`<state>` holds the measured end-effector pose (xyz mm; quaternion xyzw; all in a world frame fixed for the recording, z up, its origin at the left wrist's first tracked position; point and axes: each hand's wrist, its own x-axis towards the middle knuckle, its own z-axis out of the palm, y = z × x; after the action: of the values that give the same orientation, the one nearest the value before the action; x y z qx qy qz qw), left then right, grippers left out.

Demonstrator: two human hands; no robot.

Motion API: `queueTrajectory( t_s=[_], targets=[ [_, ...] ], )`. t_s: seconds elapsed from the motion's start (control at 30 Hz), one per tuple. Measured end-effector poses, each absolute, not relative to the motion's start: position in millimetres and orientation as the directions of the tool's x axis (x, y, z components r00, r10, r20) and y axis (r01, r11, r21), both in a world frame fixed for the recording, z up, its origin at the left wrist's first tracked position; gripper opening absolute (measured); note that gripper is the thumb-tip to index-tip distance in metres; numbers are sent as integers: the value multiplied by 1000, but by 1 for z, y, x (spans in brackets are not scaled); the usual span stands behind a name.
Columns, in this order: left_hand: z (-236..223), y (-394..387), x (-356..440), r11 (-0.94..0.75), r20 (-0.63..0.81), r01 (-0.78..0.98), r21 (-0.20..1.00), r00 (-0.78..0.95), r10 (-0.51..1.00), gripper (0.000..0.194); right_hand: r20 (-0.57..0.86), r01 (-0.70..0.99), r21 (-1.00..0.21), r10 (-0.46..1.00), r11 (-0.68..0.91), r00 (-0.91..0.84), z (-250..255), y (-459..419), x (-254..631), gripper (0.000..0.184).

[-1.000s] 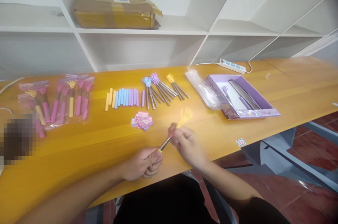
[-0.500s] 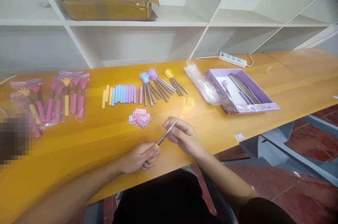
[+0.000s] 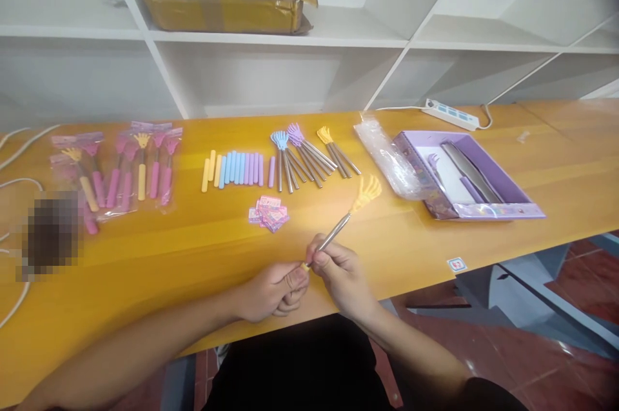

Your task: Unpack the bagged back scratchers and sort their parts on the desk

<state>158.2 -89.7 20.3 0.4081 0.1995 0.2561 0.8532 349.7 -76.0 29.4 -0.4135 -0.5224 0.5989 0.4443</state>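
- Yellow scratcher (image 3: 367, 195): above the surface (image 3: 159, 262), tilted toward one o'clock; left grip (image 3: 278, 291) closed round its handle, right grip (image 3: 336, 269) pinching its shaft.
- From the grips: cards (image 3: 271, 213), ten o'clock; clear wrap (image 3: 387, 156), one o'clock, against purple box (image 3: 498, 211).

Yellow hand-shaped scratcher (image 3: 334, 231), metal-shafted, tilted above the table (image 3: 387, 246).

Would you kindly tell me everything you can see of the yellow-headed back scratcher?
The back scratcher has a yellow, claw-like head, seemingly plastic, and a slim, shiny shaft that looks like metal. The left hand closes around its yellow grip, hiding all but the end; the right hand holds the shaft's lower part. It slants over the table, head pointing away from the person and rightward.
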Motion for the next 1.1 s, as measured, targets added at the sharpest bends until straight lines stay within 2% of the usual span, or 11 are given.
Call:
queueTrajectory(
  t_s=[0.3,0.47,0.67,0.83,1.0,1.1],
  targets=[
    [25,-90,155,597,-84,-324,734,829,553,51,-41,-219,-970,955,-109,-292,47,-69,346,37],
    [21,-94,155,647,-98,-299,702,859,503,53,35,-312,-950,984,-22,-177,60,-53,355,38],
    [9,-92,155,600,-112,-290,745,833,542,55,-11,-267,-958,938,-110,-345,64,-46,370,34],
    [11,-82,152,562,-153,-241,791,812,563,59,-120,-37,-987,869,-157,-479,40,-64,356,41],
    [22,-82,158,586,-190,-224,779,806,561,59,-45,-86,-993,945,-77,-325,24,-80,340,45],
    [23,-96,156,625,-207,-189,758,837,506,62,-6,-115,-993,986,-25,-164,37,-65,369,46]
  ],
)
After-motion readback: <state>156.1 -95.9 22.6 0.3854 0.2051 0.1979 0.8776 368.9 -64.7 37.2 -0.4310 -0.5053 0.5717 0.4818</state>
